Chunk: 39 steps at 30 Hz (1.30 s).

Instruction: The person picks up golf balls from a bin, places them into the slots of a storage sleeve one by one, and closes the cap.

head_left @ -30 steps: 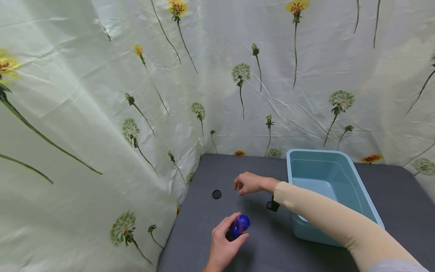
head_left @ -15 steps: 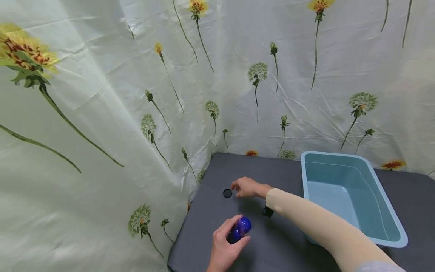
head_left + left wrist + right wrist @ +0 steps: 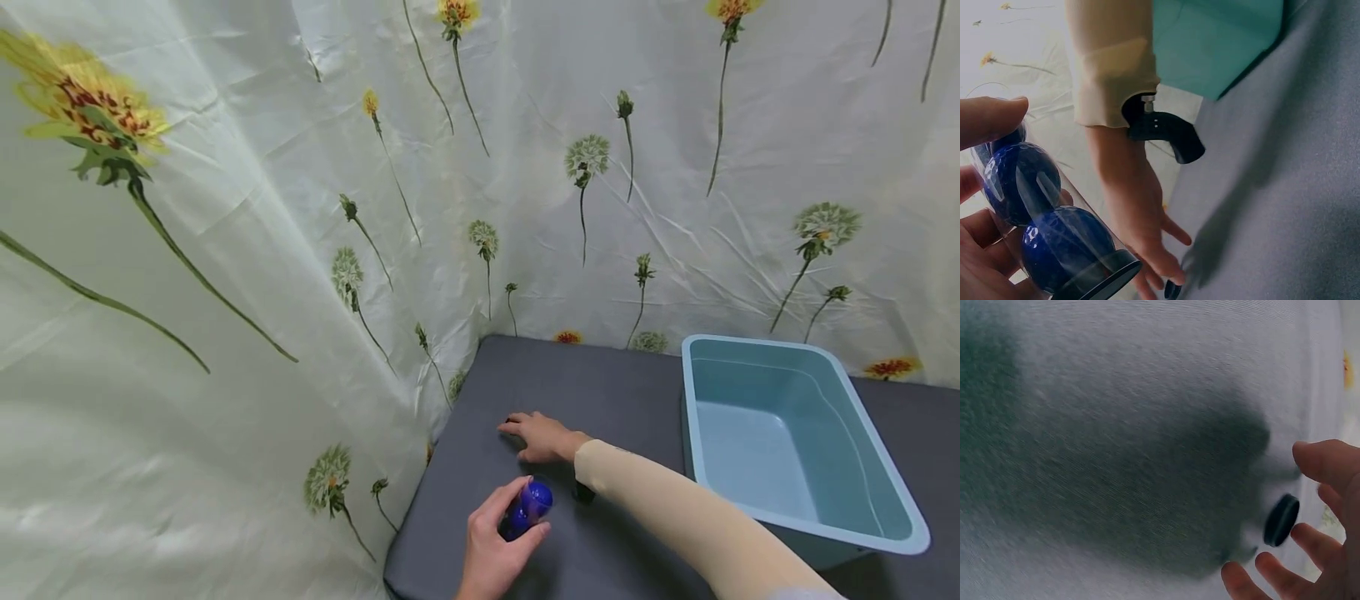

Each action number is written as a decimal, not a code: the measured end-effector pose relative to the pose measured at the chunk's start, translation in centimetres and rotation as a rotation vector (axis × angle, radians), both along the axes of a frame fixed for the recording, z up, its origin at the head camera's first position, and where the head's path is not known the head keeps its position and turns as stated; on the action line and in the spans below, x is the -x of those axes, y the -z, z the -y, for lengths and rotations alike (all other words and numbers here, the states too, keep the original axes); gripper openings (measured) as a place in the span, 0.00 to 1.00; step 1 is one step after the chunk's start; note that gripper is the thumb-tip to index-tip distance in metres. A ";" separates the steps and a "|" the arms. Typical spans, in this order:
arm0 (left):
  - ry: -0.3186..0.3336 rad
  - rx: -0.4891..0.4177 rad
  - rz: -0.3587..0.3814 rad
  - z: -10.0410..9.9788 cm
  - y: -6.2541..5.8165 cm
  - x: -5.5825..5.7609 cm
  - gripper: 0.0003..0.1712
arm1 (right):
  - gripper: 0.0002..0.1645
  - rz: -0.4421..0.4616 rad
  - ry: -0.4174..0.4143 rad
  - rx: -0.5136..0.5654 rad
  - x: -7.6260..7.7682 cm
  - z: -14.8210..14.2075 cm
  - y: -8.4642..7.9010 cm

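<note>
My left hand (image 3: 497, 533) grips a clear tube (image 3: 527, 507) holding several dark blue balls. In the left wrist view the tube (image 3: 1047, 212) tilts, with a black cap at its lower end. My right hand (image 3: 542, 437) reaches low over the table, left of the tub. The right wrist view has a small round black lid (image 3: 1282, 520) between the thumb and spread fingers of that hand (image 3: 1329, 519). One finger appears to touch the lid's edge, while the thumb stands apart from it. In the head view the right hand hides most of the lid.
A light blue plastic tub (image 3: 806, 533) stands right of the right forearm on the dark grey table (image 3: 592, 375). A flowered white curtain (image 3: 420, 167) hangs behind and along the left side. A black wrist mount (image 3: 1163, 131) sits on the right wrist.
My right hand has moved left and down onto the lid, its fingers reaching out. The left hand keeps its hold on the tube. The head view has turned, shifting the tub rightward.
</note>
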<state>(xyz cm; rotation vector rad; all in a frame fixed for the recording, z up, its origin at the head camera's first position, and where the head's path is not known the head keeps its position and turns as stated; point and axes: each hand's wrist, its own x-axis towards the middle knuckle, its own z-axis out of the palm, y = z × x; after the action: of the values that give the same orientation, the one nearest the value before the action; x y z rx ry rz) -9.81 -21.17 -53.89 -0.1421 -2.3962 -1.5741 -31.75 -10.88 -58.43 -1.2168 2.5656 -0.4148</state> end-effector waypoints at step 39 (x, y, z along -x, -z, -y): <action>0.049 -0.017 -0.019 -1.7 0.4 0.7 0.33 | 0.21 0.000 0.206 0.339 -3.0 -5.4 3.4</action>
<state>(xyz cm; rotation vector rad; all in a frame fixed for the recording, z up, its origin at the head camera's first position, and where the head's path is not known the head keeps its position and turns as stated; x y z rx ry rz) -10.49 -19.51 -54.26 -0.2126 -2.3821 -1.6066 -28.80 -5.43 -61.81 -1.0494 2.7061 -0.9251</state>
